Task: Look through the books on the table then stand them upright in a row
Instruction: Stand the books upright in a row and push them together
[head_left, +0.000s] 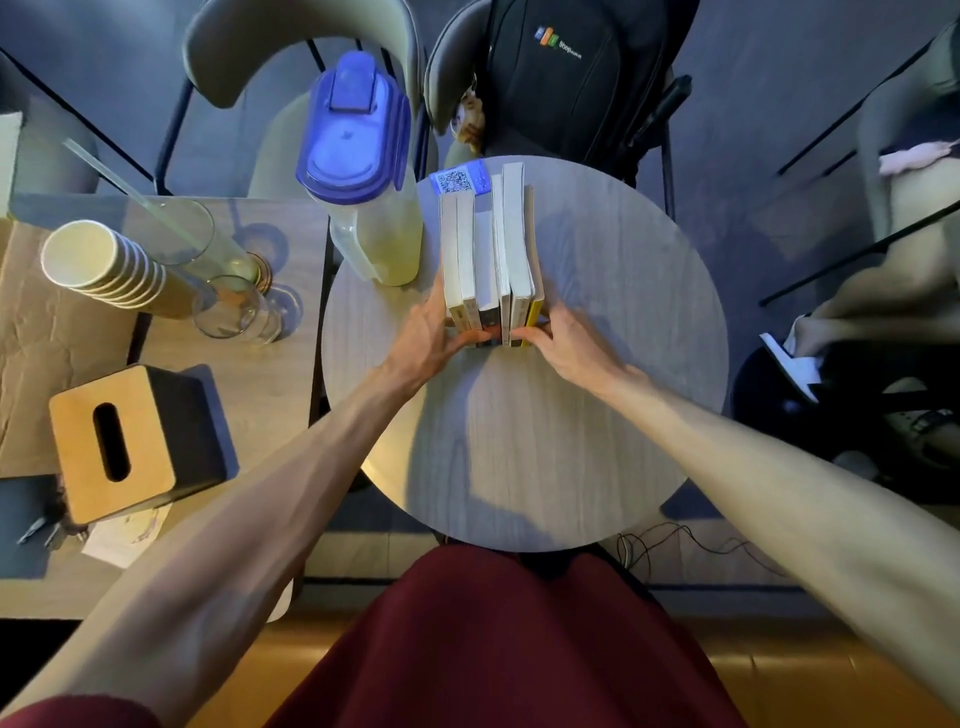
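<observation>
Several books (491, 254) stand upright in a tight row on the round grey wooden table (597, 364), pale page edges up and spines toward me. The rightmost one has a yellow cover. My left hand (434, 332) presses flat against the row's left side, thumb at the spines. My right hand (558, 340) presses the right side, fingers on the yellow book's spine. Both hands squeeze the row together between them.
A lidded blue-topped pitcher (363, 171) of pale drink stands just left of the books. A QR-code card (460, 179) lies behind them. The side table at left bears stacked paper cups (98, 265), glasses (234, 306) and a tissue box (124, 441). Chairs ring the table.
</observation>
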